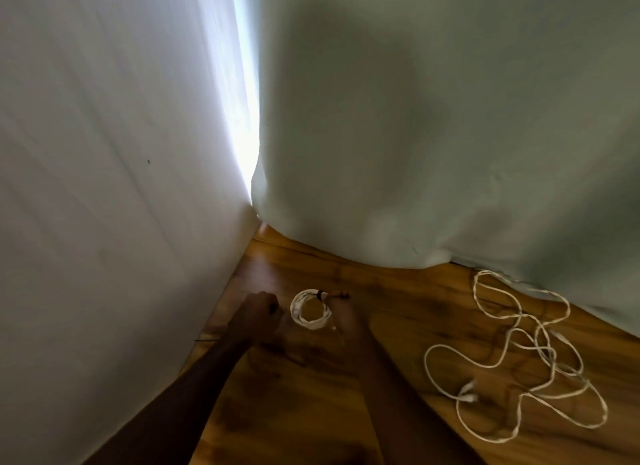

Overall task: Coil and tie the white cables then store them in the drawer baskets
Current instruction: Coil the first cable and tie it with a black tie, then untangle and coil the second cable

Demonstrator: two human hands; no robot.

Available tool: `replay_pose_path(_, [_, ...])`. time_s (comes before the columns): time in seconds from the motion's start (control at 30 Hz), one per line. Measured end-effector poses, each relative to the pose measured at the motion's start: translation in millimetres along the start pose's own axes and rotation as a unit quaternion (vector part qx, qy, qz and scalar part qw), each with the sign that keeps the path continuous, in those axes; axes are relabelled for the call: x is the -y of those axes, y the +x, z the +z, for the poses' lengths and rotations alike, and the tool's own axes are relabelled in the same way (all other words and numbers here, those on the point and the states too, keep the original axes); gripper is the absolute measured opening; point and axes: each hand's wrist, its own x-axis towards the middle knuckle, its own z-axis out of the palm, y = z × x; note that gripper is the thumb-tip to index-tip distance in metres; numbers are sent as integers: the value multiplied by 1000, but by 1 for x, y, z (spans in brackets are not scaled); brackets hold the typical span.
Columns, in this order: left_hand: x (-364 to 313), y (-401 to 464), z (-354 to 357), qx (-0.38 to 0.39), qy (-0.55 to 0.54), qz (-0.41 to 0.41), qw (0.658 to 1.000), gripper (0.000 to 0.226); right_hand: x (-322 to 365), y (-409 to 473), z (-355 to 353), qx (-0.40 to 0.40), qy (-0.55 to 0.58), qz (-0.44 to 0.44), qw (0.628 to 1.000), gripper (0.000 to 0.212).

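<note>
A small coil of white cable (pixel 310 309) lies on the wooden surface (pixel 311 395), with a dark tie (pixel 321 294) wrapped around its top edge. My left hand (pixel 256 317) is a closed fist just left of the coil, and something dark shows between its fingers. My right hand (pixel 341 312) rests against the coil's right side, fingers at the tie's dark loose end. A second white cable (pixel 519 354) sprawls uncoiled in loose loops to the right. No drawer or basket is in view.
A white wall (pixel 104 187) rises on the left. A pale curtain (pixel 433 135) hangs behind and drapes onto the wood, touching the loose cable's far loop. A thin dark strip (pixel 207 340) lies by the wall's base.
</note>
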Motion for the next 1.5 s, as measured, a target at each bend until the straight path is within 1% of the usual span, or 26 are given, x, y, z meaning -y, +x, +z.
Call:
replay_pose_path(0.1, [19,9,-4,-2,4,-4,1000,39,-10,11,27,-10,-18,32,999,33])
replay_pose_path(0.17, [29,15,-3,-2,12,7,1000,43,-29,31,41,-28,-62,37,997,29])
replay_pose_path(0.23, [36,20,-1,6,13,12,1000,43,-44,48,53,-29,-109,45,993,26])
replay_pose_path(0.3, [40,23,1,16,15,13,1000,41,-33,30,57,-38,-111,45,992,25])
replay_pose_path(0.33, [41,25,2,20,13,13,1000,41,-26,21,57,-41,-99,41,993,25])
replay_pose_path(0.4, [39,25,3,25,6,16,1000,42,-26,19,59,-47,-92,28,994,13])
replay_pose_path(0.43, [37,24,3,29,3,19,999,41,-23,16,60,-48,-96,20,994,10])
replay_pose_path(0.5, [33,23,2,30,2,26,999,39,-28,18,62,-49,-106,14,993,14])
replay_pose_path(0.6, [31,22,2,34,-11,31,999,35,-36,18,63,-56,-141,10,988,13])
replay_pose_path(0.67, [27,21,1,37,-13,27,999,32,-42,18,60,-58,-148,0,987,12])
replay_pose_path(0.73, [17,19,0,33,-11,41,999,30,-42,14,52,-60,-147,-11,987,7])
replay_pose_path(0.8, [3,18,0,31,-11,58,998,30,-40,10,39,-53,-158,-32,985,3])
replay_pose_path(0.87, [-12,18,4,40,-34,78,996,34,-39,10,20,-46,-169,-61,983,9])
replay_pose_path(0.93, [-29,22,12,57,-56,84,993,34,-37,5,-2,-45,-177,-94,979,21])
replay_pose_path(1.0, [-53,25,19,62,-51,93,992,32,-40,5,-27,-57,-177,-109,977,21])
replay_pose_path(1.1, [-95,26,37,75,-65,122,988,32,-44,1,-70,-85,-178,-122,973,16])
replay_pose_path(1.2, [-132,20,60,102,-101,138,980,38,-53,-7,-115,-128,-179,-151,964,22])
replay_pose_path(1.23, [-145,17,68,106,-119,151,976,39,-58,-11,-132,-146,-185,-148,961,18])
replay_pose_path(1.3, [-173,7,85,111,-138,182,967,42,-71,-18,-166,-179,-191,-138,955,3])
replay_pose_path(1.33, [-188,1,94,117,-144,191,964,42,-79,-21,-184,-199,-193,-153,949,2])
replay_pose_path(1.4, [-211,-11,109,125,-159,197,959,40,-96,-26,-216,-232,-204,-200,930,4])
replay_pose_path(1.5, [-236,-21,135,127,-139,206,960,38,-116,-31,-263,-249,-231,-214,916,7])
